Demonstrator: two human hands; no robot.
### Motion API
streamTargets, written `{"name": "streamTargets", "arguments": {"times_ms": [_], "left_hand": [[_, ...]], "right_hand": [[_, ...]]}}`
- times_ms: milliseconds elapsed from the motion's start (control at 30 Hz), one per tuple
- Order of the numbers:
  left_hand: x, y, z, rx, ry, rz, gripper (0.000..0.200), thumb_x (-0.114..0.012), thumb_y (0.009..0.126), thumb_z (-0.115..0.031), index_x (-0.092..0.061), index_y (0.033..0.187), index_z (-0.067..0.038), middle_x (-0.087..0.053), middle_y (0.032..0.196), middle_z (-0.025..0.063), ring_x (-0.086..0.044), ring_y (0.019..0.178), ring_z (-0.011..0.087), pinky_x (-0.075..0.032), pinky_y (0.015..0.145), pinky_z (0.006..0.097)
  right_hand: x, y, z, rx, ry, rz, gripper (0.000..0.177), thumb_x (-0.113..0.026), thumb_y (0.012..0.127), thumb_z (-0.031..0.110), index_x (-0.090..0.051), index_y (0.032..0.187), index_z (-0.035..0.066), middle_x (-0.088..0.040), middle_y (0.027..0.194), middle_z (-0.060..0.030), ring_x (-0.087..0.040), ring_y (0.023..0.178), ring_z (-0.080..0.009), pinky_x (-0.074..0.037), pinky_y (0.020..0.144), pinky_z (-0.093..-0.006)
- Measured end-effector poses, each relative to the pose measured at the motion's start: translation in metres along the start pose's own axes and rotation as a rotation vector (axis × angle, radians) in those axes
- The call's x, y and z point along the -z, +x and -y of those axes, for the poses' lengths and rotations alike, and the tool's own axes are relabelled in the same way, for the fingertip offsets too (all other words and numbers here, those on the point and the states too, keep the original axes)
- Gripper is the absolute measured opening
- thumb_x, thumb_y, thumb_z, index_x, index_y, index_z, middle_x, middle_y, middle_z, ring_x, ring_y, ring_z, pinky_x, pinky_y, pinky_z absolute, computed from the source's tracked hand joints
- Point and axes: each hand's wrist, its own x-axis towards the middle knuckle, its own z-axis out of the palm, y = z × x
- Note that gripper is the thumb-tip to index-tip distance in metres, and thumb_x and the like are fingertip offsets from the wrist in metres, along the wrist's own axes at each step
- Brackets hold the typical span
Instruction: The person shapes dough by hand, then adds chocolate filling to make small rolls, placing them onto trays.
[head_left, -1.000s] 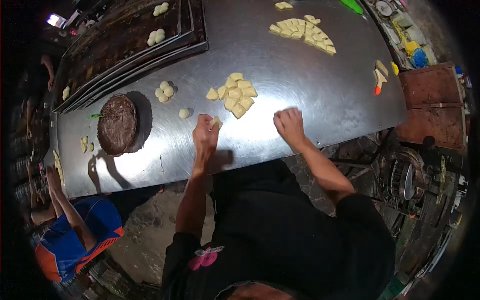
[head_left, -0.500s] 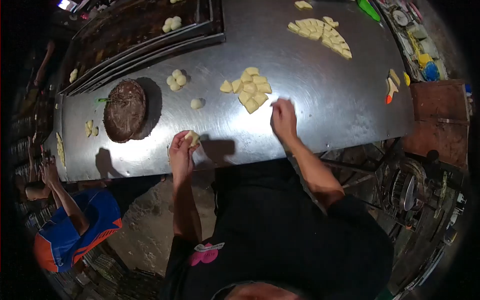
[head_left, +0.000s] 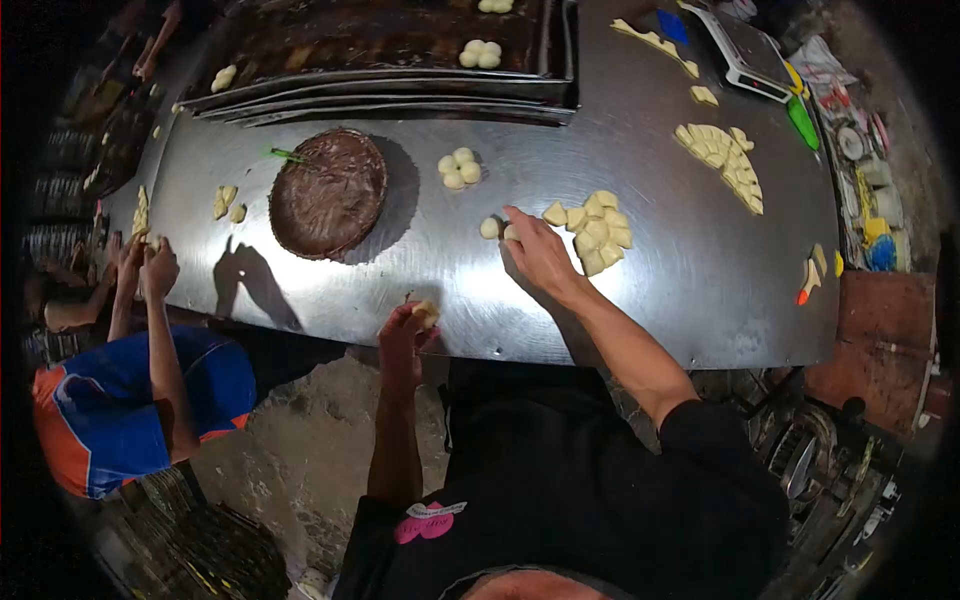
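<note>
My left hand is just over the near edge of the metal table, with its fingers closed on a pale piece of dough. Over the table, my right hand has its fingertips around a small dough ball, which is partly hidden under them. A second dough ball lies just left of it. Close to the right of that hand is a cluster of cut dough pieces. Farther back sits a group of several round dough balls.
A round brown bowl with a green-handled tool stands left of centre. Stacked dark trays fill the back. More cut dough, a scale and a scraper lie right. A co-worker works at the left.
The view has turned, shifting the table contents rightward. My right hand has moved from right of the dough cluster to its left, beside the lone ball. The left hand still holds its dough piece.
</note>
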Motion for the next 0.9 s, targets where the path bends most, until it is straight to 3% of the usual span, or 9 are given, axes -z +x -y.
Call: {"name": "streamTargets", "arguments": {"times_ms": [133, 167, 300, 467, 567, 633, 700, 733, 900], "left_hand": [[-0.007, -0.014, 0.004, -0.025, 0.010, 0.024, 0.025, -0.055, 0.092, -0.014, -0.061, 0.112, -0.001, -0.062, 0.103, 0.0068, -0.061, 0.092, 0.0165, -0.055, 0.078, 0.0335], [-0.014, -0.014, 0.005, -0.020, 0.007, 0.003, 0.025, -0.055, 0.092, -0.014, -0.061, 0.112, -0.001, -0.062, 0.103, 0.0068, -0.061, 0.092, 0.0165, -0.055, 0.078, 0.0335], [-0.055, -0.002, 0.021, -0.250, 0.104, 0.288, 0.026, -0.055, 0.093, -0.006, -0.056, 0.116, 0.004, -0.060, 0.110, 0.0132, -0.061, 0.101, 0.0218, -0.054, 0.089, 0.0378], [-0.117, -0.001, 0.026, -0.171, 0.227, 0.402, 0.023, -0.056, 0.091, -0.003, -0.056, 0.112, 0.006, -0.063, 0.103, 0.0134, -0.063, 0.092, 0.0173, -0.056, 0.078, 0.0290], [-0.130, -0.017, 0.000, -0.095, 0.206, 0.402, 0.023, -0.057, 0.090, -0.004, -0.057, 0.111, 0.005, -0.064, 0.101, 0.0132, -0.064, 0.085, 0.0169, -0.055, 0.075, 0.0271], [-0.128, -0.011, 0.003, -0.117, 0.182, 0.369, 0.025, -0.056, 0.090, -0.009, -0.057, 0.111, 0.004, -0.064, 0.098, 0.0130, -0.061, 0.078, 0.0146, -0.053, 0.068, 0.0239], [-0.124, -0.012, 0.002, -0.188, -0.028, 0.605, 0.026, -0.057, 0.090, -0.015, -0.059, 0.108, 0.003, -0.064, 0.097, 0.0114, -0.058, 0.075, 0.0124, -0.048, 0.063, 0.0225], [-0.127, -0.018, 0.003, -0.167, 0.108, 0.523, 0.025, -0.054, 0.091, -0.016, -0.061, 0.107, 0.002, -0.064, 0.096, 0.0084, -0.056, 0.074, 0.0104, -0.044, 0.063, 0.0229], [-0.138, -0.035, 0.028, -0.358, 0.204, 0.245, 0.037, -0.044, 0.099, -0.019, -0.050, 0.129, 0.001, -0.058, 0.117, 0.0077, -0.054, 0.109, 0.0166, -0.043, 0.095, 0.0289]], "right_hand": [[-0.010, 0.016, 0.003, -0.091, -0.166, 0.195, 0.049, -0.060, 0.083, 0.011, -0.044, 0.128, 0.002, -0.060, 0.107, -0.0214, -0.055, 0.103, -0.0392, -0.045, 0.089, -0.0454], [-0.012, 0.012, -0.002, 0.053, -0.205, 0.064, 0.047, -0.060, 0.084, 0.014, -0.046, 0.127, 0.001, -0.060, 0.111, -0.0221, -0.054, 0.106, -0.0403, -0.045, 0.091, -0.0443], [0.019, -0.015, 0.038, -0.198, 0.302, 0.254, 0.049, -0.062, 0.087, 0.017, -0.047, 0.132, 0.005, -0.059, 0.120, -0.0223, -0.057, 0.110, -0.0354, -0.045, 0.094, -0.0415], [0.056, -0.052, 0.036, -0.314, 0.358, 0.329, 0.036, -0.064, 0.086, 0.011, -0.058, 0.121, 0.005, -0.067, 0.101, -0.0142, -0.067, 0.086, -0.0215, -0.051, 0.076, -0.0318], [0.075, -0.068, 0.019, -0.488, 0.599, 0.282, 0.024, -0.063, 0.086, 0.005, -0.061, 0.110, 0.000, -0.067, 0.093, -0.0103, -0.066, 0.079, -0.0161, -0.052, 0.070, -0.0287], [0.081, -0.076, 0.019, -0.529, 1.071, 0.243, 0.017, -0.062, 0.087, 0.001, -0.061, 0.104, -0.001, -0.065, 0.091, -0.0093, -0.064, 0.078, -0.0143, -0.053, 0.068, -0.0262], [0.083, -0.077, 0.030, -0.543, 1.227, 0.243, 0.022, -0.061, 0.088, 0.000, -0.057, 0.109, -0.001, -0.065, 0.094, -0.0118, -0.064, 0.082, -0.0172, -0.054, 0.070, -0.0277], [0.084, -0.075, 0.040, -0.558, 1.378, 0.198, 0.027, -0.060, 0.088, 0.000, -0.053, 0.115, -0.001, -0.065, 0.096, -0.0117, -0.064, 0.084, -0.0171, -0.054, 0.073, -0.0277], [0.036, -0.068, 0.043, -0.537, 1.690, -0.020, 0.049, -0.057, 0.093, 0.010, -0.038, 0.138, 0.003, -0.063, 0.108, -0.0110, -0.061, 0.098, -0.0172, -0.050, 0.084, -0.0285]]}}
